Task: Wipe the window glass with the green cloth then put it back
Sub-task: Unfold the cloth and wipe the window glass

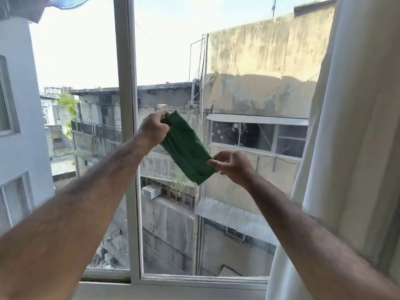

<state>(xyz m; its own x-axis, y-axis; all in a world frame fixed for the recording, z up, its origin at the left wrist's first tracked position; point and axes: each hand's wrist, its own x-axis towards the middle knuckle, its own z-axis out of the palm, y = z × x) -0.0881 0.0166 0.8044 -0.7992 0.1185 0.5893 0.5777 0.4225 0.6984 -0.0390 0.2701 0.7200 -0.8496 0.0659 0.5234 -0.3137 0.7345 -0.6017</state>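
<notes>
Head view. The green cloth [186, 148] is held in the air in front of the window glass [238, 83], just right of the white centre post of the window frame [126, 105]. It is folded into a long band that runs from upper left to lower right. Whether it touches the glass cannot be told from this angle.

Left hand [152, 128]: fingers closed in a pinch on the upper end of the cloth. Right hand [230, 164]: thumb and fingertips closed on the lower right edge of the cloth, the other fingers curled loosely. Both forearms are stretched forward, with the cloth drawn lightly between the two hands.

A pale curtain [346, 148] hangs along the right side, pulled clear of the pane. The white sill [173, 289] runs along the bottom of the view.

Task status, as a judgement: the cloth is in hand and appears to be in the course of folding or straightening, not pressed flat for a stroke. The glass shows faint spots and streaks low on the pane, so wiping looks unfinished or not begun. Returning the cloth is not yet done; its resting place is not in view.
</notes>
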